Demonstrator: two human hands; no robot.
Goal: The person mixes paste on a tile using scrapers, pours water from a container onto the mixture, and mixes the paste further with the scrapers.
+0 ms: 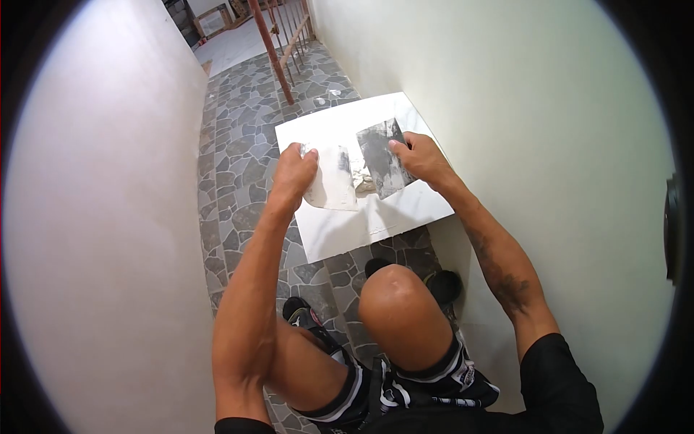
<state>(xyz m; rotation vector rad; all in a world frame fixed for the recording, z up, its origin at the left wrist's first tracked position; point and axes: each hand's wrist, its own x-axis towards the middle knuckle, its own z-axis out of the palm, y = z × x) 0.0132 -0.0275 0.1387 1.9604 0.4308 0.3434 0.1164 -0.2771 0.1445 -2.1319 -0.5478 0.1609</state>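
A white board (340, 235), faintly veined like a tile, lies in front of my knees. Over it my left hand (293, 173) grips a flat rectangular scraper (332, 181) that is mostly coated in whitish putty, thumb on top. My right hand (421, 159) pinches a second flat scraper (383, 159), dark grey with pale smears, by its right edge. A lump of off-white putty (363, 179) shows on the board between the two scrapers. Parts of the lump are hidden beneath them.
Pale walls rise close on the left (108, 181) and right (564, 145). The floor (242, 159) is laid with grey irregular stone pattern. Beyond the board stands a reddish-brown metal frame (273, 54) with thin bars. My bent knee (394, 289) is close to the board's near edge.
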